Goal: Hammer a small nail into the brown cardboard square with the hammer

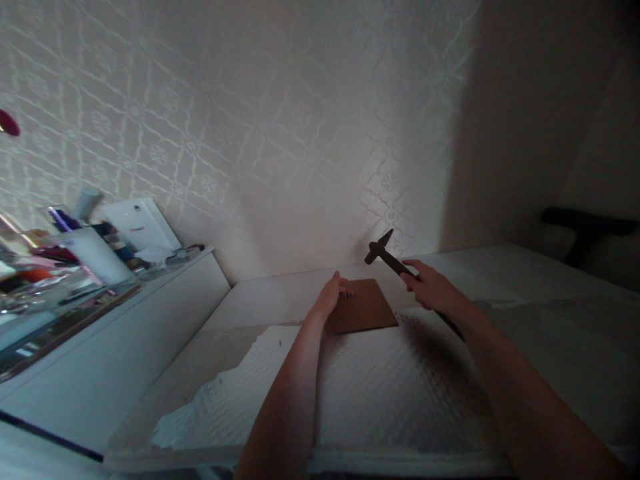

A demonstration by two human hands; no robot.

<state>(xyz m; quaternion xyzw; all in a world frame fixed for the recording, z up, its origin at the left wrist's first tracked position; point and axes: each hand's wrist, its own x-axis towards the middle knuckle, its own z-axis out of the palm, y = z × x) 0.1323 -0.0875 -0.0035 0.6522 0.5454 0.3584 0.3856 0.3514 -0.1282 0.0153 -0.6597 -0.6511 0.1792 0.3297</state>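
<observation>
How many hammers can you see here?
1: the hammer is raised in the right hand, above the brown board that the left hand touches. Others could be hidden in the shelf clutter.

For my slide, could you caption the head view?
Right hand raises a hammer over a brown board steadied by the left hand.

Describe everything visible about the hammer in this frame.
The hammer is small and dark, with a narrow head at upper left and a slim handle slanting down to the right. The right hand grips the handle, holding the head raised above the brown board. Its material is too dim to tell.
</observation>
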